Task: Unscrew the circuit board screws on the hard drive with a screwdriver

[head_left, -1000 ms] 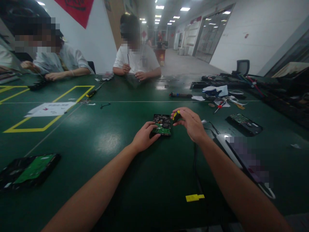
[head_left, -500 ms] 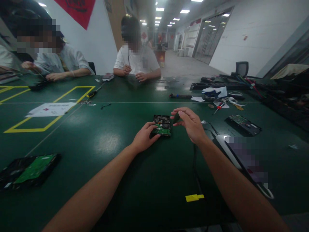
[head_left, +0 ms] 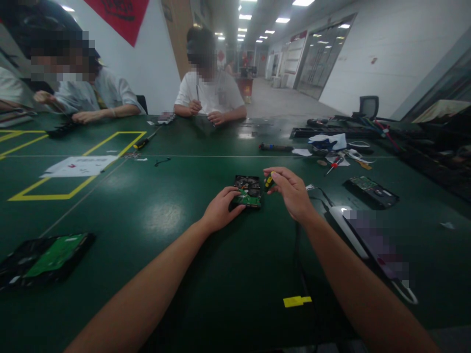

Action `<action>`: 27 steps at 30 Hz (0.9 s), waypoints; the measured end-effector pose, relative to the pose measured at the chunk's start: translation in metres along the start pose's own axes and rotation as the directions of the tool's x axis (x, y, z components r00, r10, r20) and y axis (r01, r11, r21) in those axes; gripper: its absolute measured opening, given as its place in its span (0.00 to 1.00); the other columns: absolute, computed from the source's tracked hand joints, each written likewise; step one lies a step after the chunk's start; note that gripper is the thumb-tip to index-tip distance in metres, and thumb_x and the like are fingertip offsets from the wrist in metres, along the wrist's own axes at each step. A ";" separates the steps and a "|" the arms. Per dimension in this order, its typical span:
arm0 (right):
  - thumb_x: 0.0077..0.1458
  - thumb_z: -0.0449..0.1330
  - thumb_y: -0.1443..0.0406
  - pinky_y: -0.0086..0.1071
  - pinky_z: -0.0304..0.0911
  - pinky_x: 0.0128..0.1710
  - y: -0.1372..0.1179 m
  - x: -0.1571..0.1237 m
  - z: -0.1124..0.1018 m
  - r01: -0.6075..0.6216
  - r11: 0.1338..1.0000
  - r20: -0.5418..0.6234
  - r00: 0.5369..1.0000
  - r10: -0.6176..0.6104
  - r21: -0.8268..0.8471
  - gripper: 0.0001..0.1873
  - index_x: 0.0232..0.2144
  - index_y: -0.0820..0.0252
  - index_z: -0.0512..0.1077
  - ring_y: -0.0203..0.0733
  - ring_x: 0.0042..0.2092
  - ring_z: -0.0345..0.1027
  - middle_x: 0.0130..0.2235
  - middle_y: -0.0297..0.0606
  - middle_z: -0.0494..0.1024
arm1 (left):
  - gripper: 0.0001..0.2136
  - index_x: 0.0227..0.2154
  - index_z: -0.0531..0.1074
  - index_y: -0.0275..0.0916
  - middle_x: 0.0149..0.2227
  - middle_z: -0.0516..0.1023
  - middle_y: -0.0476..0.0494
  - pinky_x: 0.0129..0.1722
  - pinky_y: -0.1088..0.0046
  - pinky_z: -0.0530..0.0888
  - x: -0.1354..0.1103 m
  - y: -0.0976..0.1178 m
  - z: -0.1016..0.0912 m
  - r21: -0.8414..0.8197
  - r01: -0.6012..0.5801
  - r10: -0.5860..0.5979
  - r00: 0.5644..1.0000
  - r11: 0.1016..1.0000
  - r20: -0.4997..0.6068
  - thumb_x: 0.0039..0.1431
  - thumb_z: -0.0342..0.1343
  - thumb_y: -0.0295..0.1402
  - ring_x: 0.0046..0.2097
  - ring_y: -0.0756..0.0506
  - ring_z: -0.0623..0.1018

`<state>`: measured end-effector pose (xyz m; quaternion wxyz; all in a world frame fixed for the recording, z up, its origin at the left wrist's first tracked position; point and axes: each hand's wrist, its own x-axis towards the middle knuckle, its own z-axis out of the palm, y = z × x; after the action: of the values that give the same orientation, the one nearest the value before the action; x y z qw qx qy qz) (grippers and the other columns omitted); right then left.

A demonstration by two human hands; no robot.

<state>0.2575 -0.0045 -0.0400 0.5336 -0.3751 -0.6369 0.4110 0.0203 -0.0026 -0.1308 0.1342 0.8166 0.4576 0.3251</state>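
Note:
A hard drive (head_left: 248, 185) lies on the green table with its circuit board showing at the near end. My left hand (head_left: 220, 210) grips its left and near sides, fingers over the board's edge and thumb along the front. Just off the drive's right side, my right hand (head_left: 290, 192) pinches the yellow and black handle of a screwdriver (head_left: 270, 182) between thumb and fingers. The handle is tilted, and I cannot make out its shaft or tip.
Another hard drive (head_left: 47, 260) lies at left, a third (head_left: 371, 191) at right. A phone (head_left: 375, 240) and cable are beside my right forearm. A red-handled screwdriver (head_left: 334, 164) lies among scraps. Across the table sit co-workers; a yellow-black screwdriver (head_left: 143, 143) lies near them.
In my right hand the screwdriver handle has turned, so its yellow part now shows where it looked dark before. My left hand and the hard drive stay in place.

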 end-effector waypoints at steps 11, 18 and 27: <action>0.63 0.56 0.54 0.34 0.72 0.34 0.005 -0.002 0.001 -0.055 0.991 0.006 0.998 0.055 0.120 0.12 0.40 0.53 0.74 0.43 0.45 0.72 0.47 0.40 0.76 | 0.21 0.54 0.69 0.43 0.57 0.69 0.38 0.57 0.55 0.73 0.001 0.003 -0.003 -0.016 0.001 -0.001 1.000 1.000 -0.006 0.60 0.59 0.42 0.57 0.38 0.74; 0.62 0.59 0.53 0.32 0.71 0.31 0.002 -0.003 0.002 -0.027 0.999 -0.023 0.999 0.027 0.033 0.13 0.43 0.51 0.75 0.42 0.43 0.72 0.45 0.38 0.76 | 0.23 0.57 0.66 0.43 0.60 0.66 0.39 0.57 0.56 0.73 0.000 0.002 -0.001 -0.005 0.022 -0.022 1.000 1.000 -0.016 0.60 0.58 0.44 0.59 0.38 0.72; 0.63 0.57 0.53 0.35 0.73 0.35 0.005 -0.004 0.002 -0.071 0.987 0.016 0.997 0.069 0.146 0.13 0.42 0.52 0.74 0.44 0.46 0.73 0.49 0.40 0.75 | 0.24 0.57 0.66 0.43 0.60 0.67 0.38 0.58 0.55 0.72 -0.001 0.002 -0.001 -0.005 0.021 -0.021 1.000 1.000 -0.002 0.60 0.58 0.44 0.58 0.38 0.72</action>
<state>0.2566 -0.0066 -0.0459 0.5414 -0.3546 -0.5944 0.4773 0.0207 -0.0045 -0.1290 0.1391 0.8111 0.4654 0.3257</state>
